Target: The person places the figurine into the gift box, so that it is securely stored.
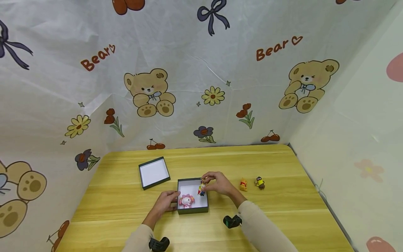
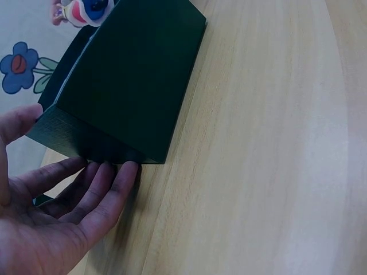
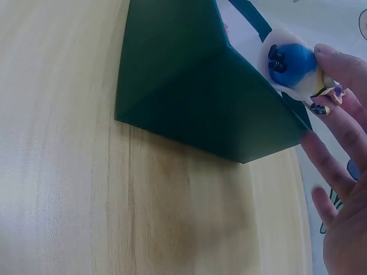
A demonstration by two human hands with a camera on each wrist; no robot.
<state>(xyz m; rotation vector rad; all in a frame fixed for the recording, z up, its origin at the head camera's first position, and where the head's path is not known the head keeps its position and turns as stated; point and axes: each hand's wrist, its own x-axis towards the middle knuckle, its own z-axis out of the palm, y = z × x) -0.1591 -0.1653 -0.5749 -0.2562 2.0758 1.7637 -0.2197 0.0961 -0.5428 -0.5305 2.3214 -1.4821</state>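
Observation:
In the head view a shallow dark green box (image 1: 193, 210) with a white inside stands on the table, and a pink figurine (image 1: 187, 201) lies in its front left corner. My left hand (image 1: 165, 202) holds the box's left side, thumb (image 2: 26, 117) at the rim and fingertips (image 2: 127, 172) low against the outer wall. Between thumb and fingers my right hand (image 1: 220, 183) pinches a small figurine (image 3: 293, 64) with a blue lower body and black feet. That figurine is over the right part of the box. One right fingertip reaches the box's corner in the right wrist view.
A matching lid (image 1: 154, 173), white inside facing up, lies behind and left of the box. To the right stand a yellow bear figurine (image 1: 243, 184) in red and a yellow-and-brown figurine (image 1: 260, 182). A printed cloth (image 1: 189, 70) hangs behind the wooden table (image 1: 126, 206).

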